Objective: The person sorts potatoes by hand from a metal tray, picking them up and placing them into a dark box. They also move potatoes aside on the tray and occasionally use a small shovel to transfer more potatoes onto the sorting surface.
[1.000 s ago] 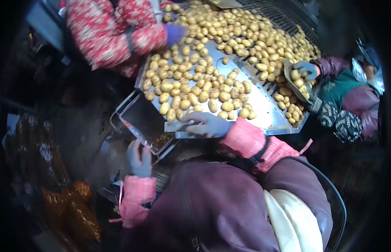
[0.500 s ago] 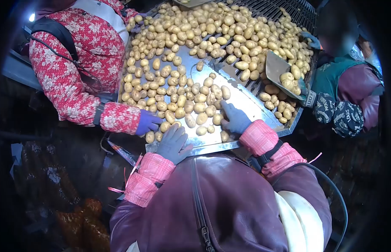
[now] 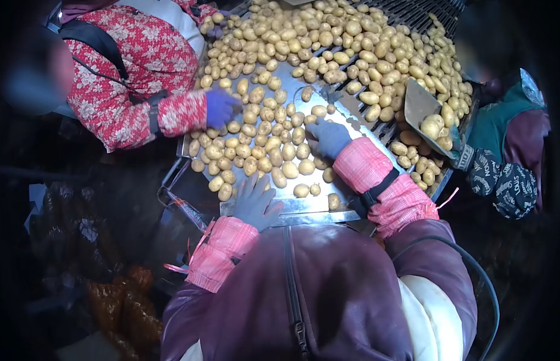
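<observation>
Honestly, with loose potatoes (image 3: 290,170) like these, spread mostly in one layer over the sheet-metal tray (image 3: 301,204), I'd go for light, low fingers rather than a hard squeeze. The right hand (image 3: 330,138) is in at the right side of the spread with its fingers bent down among the spuds; can't tell if it's closed on one, since the glove hides the fingertips. The left hand (image 3: 253,203) is flat and spread at the near edge, gripping nothing, fingertips right by the closest potatoes. Nice spot for it imo, as round ones could easily roll off that side. I'd turn them with the fingertips, so both faces get a look and the skins don't scuff. Also mind the co-worker's purple glove (image 3: 221,108) across the tray, and the loaded scoop (image 3: 419,107) over by the slatted grate (image 3: 421,24), so nobody bumps knuckles.
</observation>
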The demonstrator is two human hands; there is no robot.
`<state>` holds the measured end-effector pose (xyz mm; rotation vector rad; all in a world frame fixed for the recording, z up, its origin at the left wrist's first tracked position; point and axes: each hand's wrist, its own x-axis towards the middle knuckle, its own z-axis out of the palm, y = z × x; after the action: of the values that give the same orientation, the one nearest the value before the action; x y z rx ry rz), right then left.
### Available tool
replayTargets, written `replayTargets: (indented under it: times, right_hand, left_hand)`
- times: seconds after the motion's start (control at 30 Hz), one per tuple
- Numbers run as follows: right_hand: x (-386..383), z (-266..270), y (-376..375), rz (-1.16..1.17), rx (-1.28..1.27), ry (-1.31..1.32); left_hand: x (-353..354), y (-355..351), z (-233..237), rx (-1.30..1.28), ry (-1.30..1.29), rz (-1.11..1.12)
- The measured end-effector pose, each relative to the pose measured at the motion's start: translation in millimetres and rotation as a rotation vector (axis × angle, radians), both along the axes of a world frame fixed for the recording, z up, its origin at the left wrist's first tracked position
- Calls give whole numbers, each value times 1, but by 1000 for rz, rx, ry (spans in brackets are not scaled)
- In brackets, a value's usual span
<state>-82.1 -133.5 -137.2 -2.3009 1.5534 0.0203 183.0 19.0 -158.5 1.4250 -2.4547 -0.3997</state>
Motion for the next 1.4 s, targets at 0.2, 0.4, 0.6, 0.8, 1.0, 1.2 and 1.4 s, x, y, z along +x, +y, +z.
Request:
replayTargets:
  times: [0.2,0.4,0.6,0.8,1.0,1.2,1.4]
  right_hand:
    - [-1,-8,2,-86,-77,-174]
    - [-56,4,60,-405,131,-1041]
    - [-144,33,204,-661,467,-1333]
    - [-158,-15,282,-973,616,-1124]
    - [-157,-126,272,-828,50,-713]
    - [-126,5,227,-652,466,-831]
    - [-120,3,120,-584,-118,-600]
  left_hand:
    - [-3,3,-11,9,-28,115]
    - [8,-1,-10,-98,15,134]
    - [-21,-41,18,-272,278,-84]
    - [-51,-91,22,-9,-152,-104]
    - [-79,-121,11,147,-426,-1]
    - [-69,-119,10,182,-230,30]
    - [-24,-80,2,602,765,95]
